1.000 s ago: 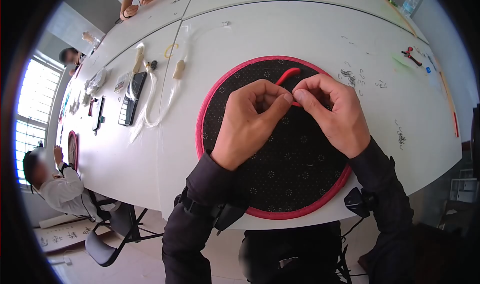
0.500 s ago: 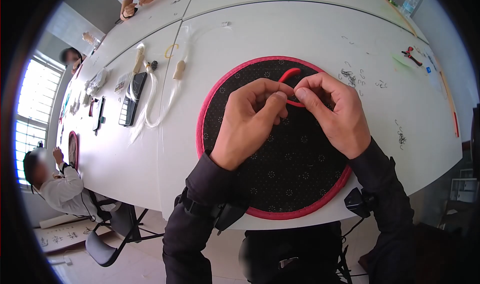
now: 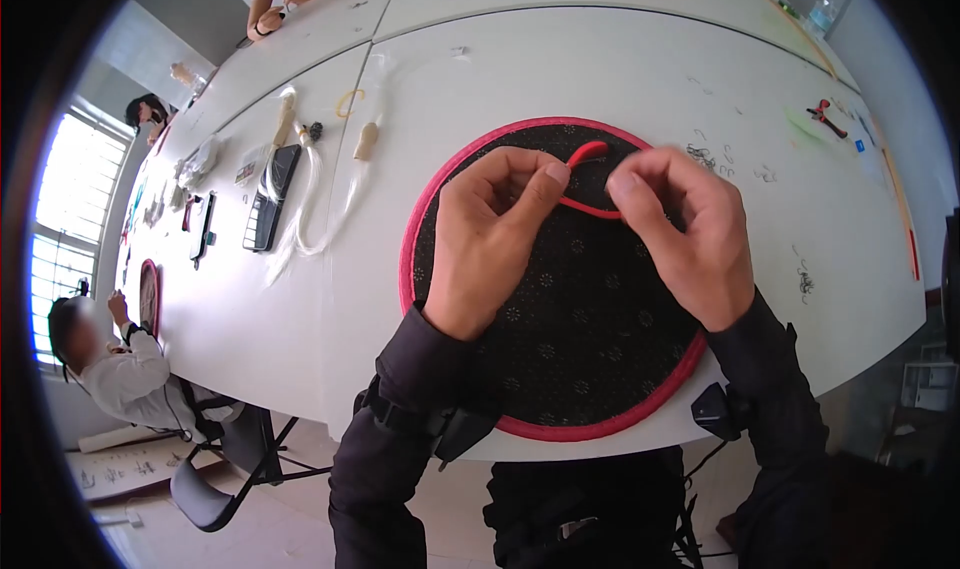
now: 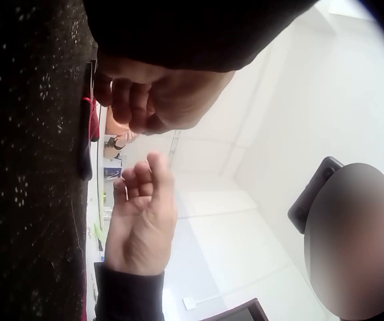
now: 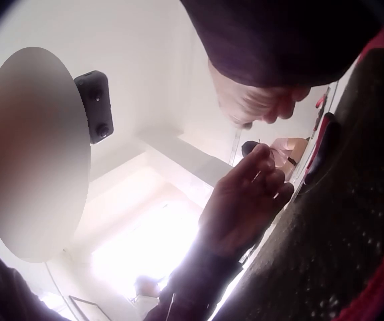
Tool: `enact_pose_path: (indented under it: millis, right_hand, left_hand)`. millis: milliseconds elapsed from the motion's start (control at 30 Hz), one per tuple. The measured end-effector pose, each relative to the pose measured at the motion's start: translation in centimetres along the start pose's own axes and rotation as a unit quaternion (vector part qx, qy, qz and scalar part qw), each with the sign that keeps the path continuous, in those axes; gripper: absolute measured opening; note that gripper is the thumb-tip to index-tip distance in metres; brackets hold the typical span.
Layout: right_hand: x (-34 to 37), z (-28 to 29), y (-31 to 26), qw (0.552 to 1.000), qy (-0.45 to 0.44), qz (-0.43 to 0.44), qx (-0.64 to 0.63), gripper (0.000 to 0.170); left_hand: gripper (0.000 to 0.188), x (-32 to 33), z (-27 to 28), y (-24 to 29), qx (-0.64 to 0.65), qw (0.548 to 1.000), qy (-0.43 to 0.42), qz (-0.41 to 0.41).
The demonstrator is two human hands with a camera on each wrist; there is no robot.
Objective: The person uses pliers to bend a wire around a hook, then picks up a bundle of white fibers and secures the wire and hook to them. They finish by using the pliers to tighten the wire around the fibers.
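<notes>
In the head view, my left hand is above a round black mat with a pinkish-red rim. Its thumb and forefinger pinch a small thin thing, mostly hidden; a fine tip shows above the left hand in the right wrist view. My right hand is a short way to the right, thumb and forefinger close together and blurred; I cannot tell whether anything is between them. Between and behind the hands lie red-handled pliers on the mat, partly covered by the fingers.
Small dark hooks lie scattered right of the mat, with another pair of pliers farther off. On the left are hanks of clear strands, a wooden-looking piece and a black phone-like device. Other people sit around the white table.
My hands, fingertips together before, have drawn apart, the left going left and the right going right. More of the pliers shows between them. The head view has shifted slightly.
</notes>
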State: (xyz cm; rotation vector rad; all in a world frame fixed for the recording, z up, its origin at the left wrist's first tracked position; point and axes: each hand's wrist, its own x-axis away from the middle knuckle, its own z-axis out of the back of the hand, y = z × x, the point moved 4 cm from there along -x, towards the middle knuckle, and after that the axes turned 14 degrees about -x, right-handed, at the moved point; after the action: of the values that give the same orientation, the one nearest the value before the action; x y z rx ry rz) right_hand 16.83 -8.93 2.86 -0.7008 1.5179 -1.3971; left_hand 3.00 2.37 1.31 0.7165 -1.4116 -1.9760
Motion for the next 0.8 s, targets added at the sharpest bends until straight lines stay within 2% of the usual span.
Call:
enact_pose_path:
  millis: [67,167,233,300,400,433,567,667,700,800]
  right_hand:
    - [1.0,-0.7,-0.4,0.967,-0.14,-0.196,-0.084,0.034]
    - [2.1,-3.2,0.7,0.903,-0.242,-0.317,-0.156,0.041]
    - [2.1,-3.5,1.6,0.911,-0.147,-0.284,-0.26,0.041]
    - [1.7,-2.6,2.0,0.896,-0.078,-0.256,-0.355,0.038]
    - [0.7,-0.5,2.5,0.89,0.045,-0.179,-0.417,0.032]
    - [0.4,0.4,2.9,0.878,0.037,-0.153,-0.453,0.025]
    - [-0.5,2.8,2.8,0.854,0.073,-0.119,-0.501,0.02]
    - [-0.9,4.1,2.8,0.842,0.12,-0.116,-0.513,0.021]
    - [-0.9,4.0,2.0,0.845,0.16,-0.118,-0.497,0.023]
    - [-1.4,4.3,2.6,0.885,0.046,-0.087,-0.455,0.024]
  left_hand:
    - [0.02,-0.1,0.2,0.1,0.046,0.999,0.024,-0.001]
    - [0.019,-0.1,0.2,0.6,0.116,0.993,0.006,0.01]
    - [0.019,-0.1,0.1,0.6,0.155,0.987,-0.033,0.018]
    - [0.02,0.0,0.0,0.6,0.167,0.985,-0.048,0.014]
    - [0.02,-0.1,0.1,0.4,0.163,0.984,-0.064,0.014]
    - [0.02,-0.1,0.1,0.4,0.159,0.985,-0.068,0.015]
    - [0.02,-0.4,0.4,-0.3,0.162,0.984,-0.064,0.026]
    - [0.02,-0.5,0.6,-0.6,0.156,0.986,-0.057,0.029]
    - [0.02,-0.5,0.7,-0.7,0.158,0.986,-0.054,0.03]
    - [0.02,-0.6,0.6,-0.9,0.142,0.988,-0.05,0.022]
